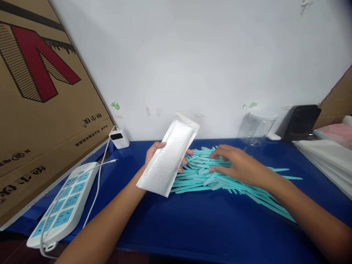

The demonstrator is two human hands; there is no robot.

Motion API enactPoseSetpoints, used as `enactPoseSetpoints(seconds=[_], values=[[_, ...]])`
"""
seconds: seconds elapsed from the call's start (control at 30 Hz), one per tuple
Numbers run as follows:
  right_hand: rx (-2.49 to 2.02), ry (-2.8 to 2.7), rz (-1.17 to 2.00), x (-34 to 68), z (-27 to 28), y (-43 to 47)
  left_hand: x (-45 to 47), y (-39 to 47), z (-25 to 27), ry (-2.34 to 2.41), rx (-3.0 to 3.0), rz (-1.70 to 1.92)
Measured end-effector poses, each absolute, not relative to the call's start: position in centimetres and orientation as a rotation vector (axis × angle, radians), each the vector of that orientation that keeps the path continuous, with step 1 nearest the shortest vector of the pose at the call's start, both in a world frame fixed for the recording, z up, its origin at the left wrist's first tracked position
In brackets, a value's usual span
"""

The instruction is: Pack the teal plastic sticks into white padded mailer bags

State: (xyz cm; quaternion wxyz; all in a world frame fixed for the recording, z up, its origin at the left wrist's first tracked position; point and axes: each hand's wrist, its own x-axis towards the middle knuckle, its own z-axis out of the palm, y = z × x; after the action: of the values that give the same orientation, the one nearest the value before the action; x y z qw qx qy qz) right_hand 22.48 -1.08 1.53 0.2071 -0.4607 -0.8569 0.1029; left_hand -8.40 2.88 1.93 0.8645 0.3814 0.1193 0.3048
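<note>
My left hand (154, 150) is closed around a white padded bubble mailer (169, 157), its thumb on the front and its other fingertips showing past the right edge. The mailer tilts to the right, with its flap end up. Behind it and to its right lies a heap of slim turquoise plastic sticks (198, 176), several with wider, paler ends. Over the right half of this heap is my right hand (232, 161), its thumb and fingers apart and curved down at the sticks. Nothing shows gripped between them. The mailer hides part of the heap's left end.
A blue table (192, 227) meets a white wall. At left are a power strip (66, 205) with a white cable, a small white device (119, 138) and a large cardboard box (49, 121). At right stand a clear jar (255, 128), a black object (301, 121) and stacked white mailers (327, 157).
</note>
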Motion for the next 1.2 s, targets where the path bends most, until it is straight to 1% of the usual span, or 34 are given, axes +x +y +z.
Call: enactPoseSetpoints(seconds=[0.2,0.4,0.93,1.07,1.2], values=[[-1.246,-2.39,0.136,23.1,0.8,-0.3,-8.3,2.6,2.3,0.244,0.782,0.638],[-1.189,-2.401,0.066,23.2,0.7,0.4,-7.8,2.6,2.1,0.256,0.835,0.647],[-1.374,-2.23,0.231,23.5,1.2,0.3,-8.1,3.2,1.5,0.267,0.84,0.628],[-1.497,-2.165,0.157,24.2,1.8,0.4,-8.2,3.4,1.2,0.264,0.847,0.624],[-1.579,-2.218,0.114,24.2,2.1,0.2,-8.2,3.3,1.3,0.256,0.827,0.596]])
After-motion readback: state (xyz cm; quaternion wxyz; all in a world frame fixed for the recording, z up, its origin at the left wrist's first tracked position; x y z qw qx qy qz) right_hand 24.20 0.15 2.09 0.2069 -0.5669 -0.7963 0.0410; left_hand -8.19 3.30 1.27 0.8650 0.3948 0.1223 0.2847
